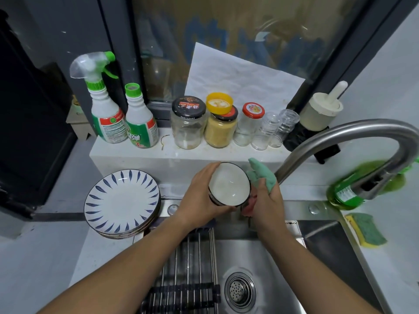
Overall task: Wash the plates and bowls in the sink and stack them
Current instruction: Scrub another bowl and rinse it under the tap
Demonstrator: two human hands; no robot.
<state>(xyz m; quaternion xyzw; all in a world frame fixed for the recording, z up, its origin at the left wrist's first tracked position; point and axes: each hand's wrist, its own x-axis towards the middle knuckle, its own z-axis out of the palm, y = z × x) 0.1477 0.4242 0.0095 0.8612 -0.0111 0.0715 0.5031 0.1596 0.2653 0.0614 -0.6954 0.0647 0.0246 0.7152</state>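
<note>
Over the back edge of the steel sink (pixel 267 264), my left hand (pixel 199 198) grips a white bowl with a dark rim (pixel 229 184), tilted so its inside faces me. My right hand (pixel 267 200) holds a green cloth (pixel 260 175) against the bowl's right side. A stack of white plates with blue leaf marks (pixel 122 202) stands on the counter left of the sink. No water runs from the faucet (pixel 353 150).
A roll-up drying rack (pixel 188 268) covers the sink's left part; the drain (pixel 240 291) lies to its right. Spray bottles (pixel 106 109) and jars (pixel 188 123) line the ledge. A green soap bottle (pixel 349 189) and a sponge (pixel 367 230) sit at the right.
</note>
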